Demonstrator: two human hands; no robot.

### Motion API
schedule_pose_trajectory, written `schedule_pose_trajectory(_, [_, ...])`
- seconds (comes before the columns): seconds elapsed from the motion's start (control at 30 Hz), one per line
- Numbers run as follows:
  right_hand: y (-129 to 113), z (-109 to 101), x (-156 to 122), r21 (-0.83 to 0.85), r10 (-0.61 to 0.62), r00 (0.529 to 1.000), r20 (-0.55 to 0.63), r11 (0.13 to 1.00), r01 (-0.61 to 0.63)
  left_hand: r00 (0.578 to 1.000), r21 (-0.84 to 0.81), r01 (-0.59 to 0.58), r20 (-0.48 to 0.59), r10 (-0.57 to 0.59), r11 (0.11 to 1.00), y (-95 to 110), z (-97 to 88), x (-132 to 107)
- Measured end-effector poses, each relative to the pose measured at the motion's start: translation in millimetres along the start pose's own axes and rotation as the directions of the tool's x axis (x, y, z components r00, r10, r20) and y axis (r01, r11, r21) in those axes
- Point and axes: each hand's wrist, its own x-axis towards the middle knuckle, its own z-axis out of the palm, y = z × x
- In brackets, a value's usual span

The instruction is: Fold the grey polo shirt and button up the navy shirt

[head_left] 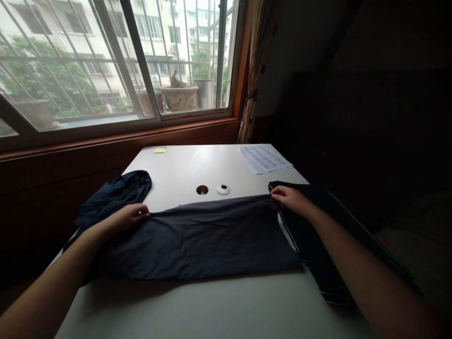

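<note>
Head view: mid-frame, draw the dark gray cloth [212,240] evenly taut by its upper edge, pinched between fingers of left hand [130,214] and right hand [292,197], easing creases out.

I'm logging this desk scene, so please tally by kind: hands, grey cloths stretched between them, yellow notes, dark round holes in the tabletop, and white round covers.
Hands (left hand, right hand): 2
Grey cloth: 1
Yellow note: 1
Dark round hole: 1
White round cover: 1
Total: 6
</note>
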Motion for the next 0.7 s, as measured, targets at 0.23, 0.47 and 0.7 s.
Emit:
schedule_pose_trajectory(0.23, [2.7,38.0,11.5,-0.195,0.029,0.999,0.015,0.981,-0.026,0.996,0.013,0.024,0.091,-0.025,1.0,32.8,-4.9,13.0])
schedule_pose_trajectory(0.47, [2.1,41.9,10.1,-0.19,0.004,1.0,-0.017,0.982,-0.007,0.981,-0.072,0.04,0.194,-0.025,0.997,68.8,2.9,42.2])
schedule_pose_trajectory(0.7, [5.2,44.3,10.6,-0.158,-0.02,0.996,-0.088,0.987,0.005,0.996,-0.148,-0.048,0.073,0.06,0.988,62.6,10.9,48.1])
